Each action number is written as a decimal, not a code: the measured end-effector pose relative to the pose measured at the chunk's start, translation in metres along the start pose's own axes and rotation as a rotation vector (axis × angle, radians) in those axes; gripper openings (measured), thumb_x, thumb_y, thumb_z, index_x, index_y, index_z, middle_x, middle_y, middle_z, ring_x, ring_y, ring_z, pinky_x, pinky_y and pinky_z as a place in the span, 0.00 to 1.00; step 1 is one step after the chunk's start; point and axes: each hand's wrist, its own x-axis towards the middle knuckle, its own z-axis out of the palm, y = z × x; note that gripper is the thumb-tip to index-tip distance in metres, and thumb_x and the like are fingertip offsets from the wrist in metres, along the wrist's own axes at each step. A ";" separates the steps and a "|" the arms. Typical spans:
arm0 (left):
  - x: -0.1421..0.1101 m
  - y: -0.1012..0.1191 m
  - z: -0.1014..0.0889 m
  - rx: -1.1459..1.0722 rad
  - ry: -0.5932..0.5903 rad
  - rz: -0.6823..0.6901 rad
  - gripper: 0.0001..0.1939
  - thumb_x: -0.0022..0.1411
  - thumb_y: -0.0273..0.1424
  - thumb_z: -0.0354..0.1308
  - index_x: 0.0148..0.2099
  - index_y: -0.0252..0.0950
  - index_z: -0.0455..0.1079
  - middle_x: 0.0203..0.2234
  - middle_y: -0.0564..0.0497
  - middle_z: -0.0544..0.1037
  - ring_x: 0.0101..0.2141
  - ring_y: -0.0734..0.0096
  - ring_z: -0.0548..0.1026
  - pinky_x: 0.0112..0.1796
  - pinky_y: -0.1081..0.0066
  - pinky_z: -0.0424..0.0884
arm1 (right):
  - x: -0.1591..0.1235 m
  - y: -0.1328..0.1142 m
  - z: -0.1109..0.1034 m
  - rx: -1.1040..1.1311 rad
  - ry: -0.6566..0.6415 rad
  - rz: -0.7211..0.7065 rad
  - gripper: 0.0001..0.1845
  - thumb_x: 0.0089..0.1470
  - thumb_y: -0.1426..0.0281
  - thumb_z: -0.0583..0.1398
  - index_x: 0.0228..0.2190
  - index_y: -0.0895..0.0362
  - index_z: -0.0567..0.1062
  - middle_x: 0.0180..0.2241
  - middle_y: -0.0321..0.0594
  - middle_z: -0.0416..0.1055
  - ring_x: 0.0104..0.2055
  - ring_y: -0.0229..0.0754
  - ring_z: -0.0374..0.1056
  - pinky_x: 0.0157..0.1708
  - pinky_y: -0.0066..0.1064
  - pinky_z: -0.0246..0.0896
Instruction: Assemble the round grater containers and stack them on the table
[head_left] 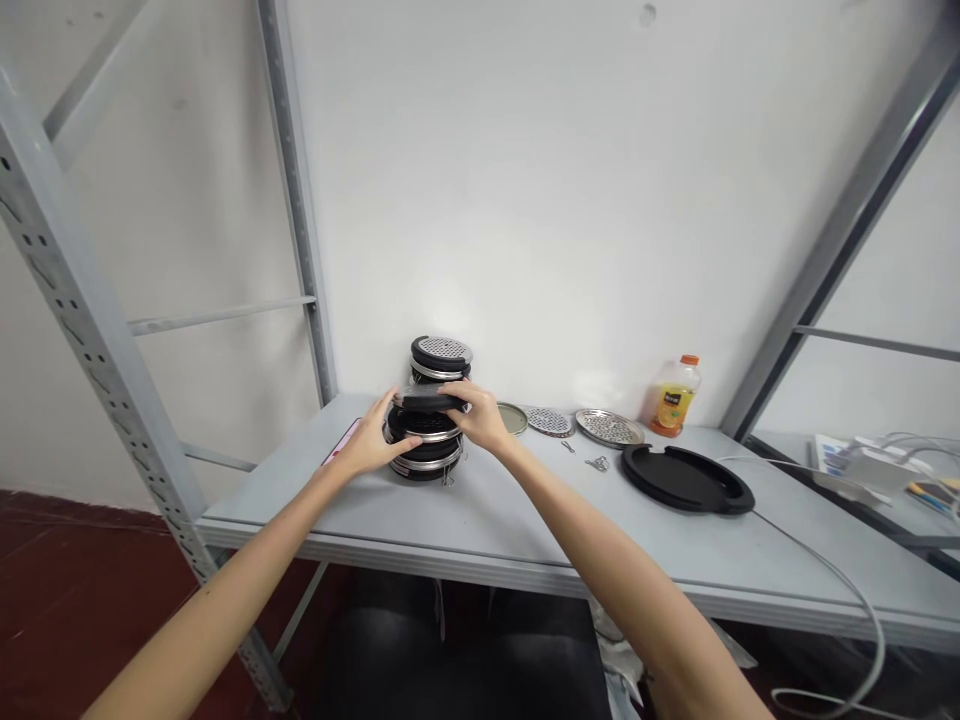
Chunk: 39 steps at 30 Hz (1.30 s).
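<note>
Both hands grip a round black piece with a flat, shiny top, level above a round black stack with metal bands. My left hand holds its left edge, the thumb reaching toward the stack's side. On the right edge, my right hand has its fingers over the rim. Whether the piece touches the stack I cannot tell. Wire clips hang at the stack's lower front. Behind it stands another banded black stack, topped by a perforated metal disc.
To the right lie a pale round disc, two perforated metal discs, small metal clips and a black round tray with a cable. An orange-capped juice bottle stands by the wall. Metal shelf posts flank the grey tabletop.
</note>
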 end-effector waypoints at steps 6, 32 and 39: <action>0.002 0.001 -0.004 0.033 -0.032 0.047 0.43 0.53 0.49 0.61 0.65 0.41 0.52 0.60 0.44 0.62 0.59 0.53 0.62 0.58 0.56 0.60 | -0.011 -0.005 -0.016 0.020 -0.134 0.062 0.18 0.42 0.76 0.63 0.39 0.55 0.78 0.41 0.42 0.77 0.49 0.47 0.70 0.53 0.42 0.61; -0.003 -0.007 0.002 -0.060 0.077 0.059 0.42 0.53 0.47 0.63 0.65 0.40 0.51 0.62 0.44 0.58 0.60 0.53 0.60 0.58 0.56 0.61 | -0.010 -0.004 -0.017 0.095 -0.286 0.104 0.20 0.47 0.72 0.66 0.44 0.49 0.77 0.47 0.40 0.75 0.55 0.48 0.66 0.62 0.51 0.46; -0.002 -0.005 -0.002 0.016 0.026 0.076 0.40 0.55 0.48 0.61 0.65 0.42 0.53 0.62 0.45 0.60 0.61 0.54 0.58 0.60 0.54 0.56 | -0.013 -0.003 -0.023 0.067 -0.304 0.056 0.20 0.47 0.73 0.66 0.44 0.50 0.77 0.47 0.40 0.75 0.55 0.47 0.67 0.60 0.48 0.53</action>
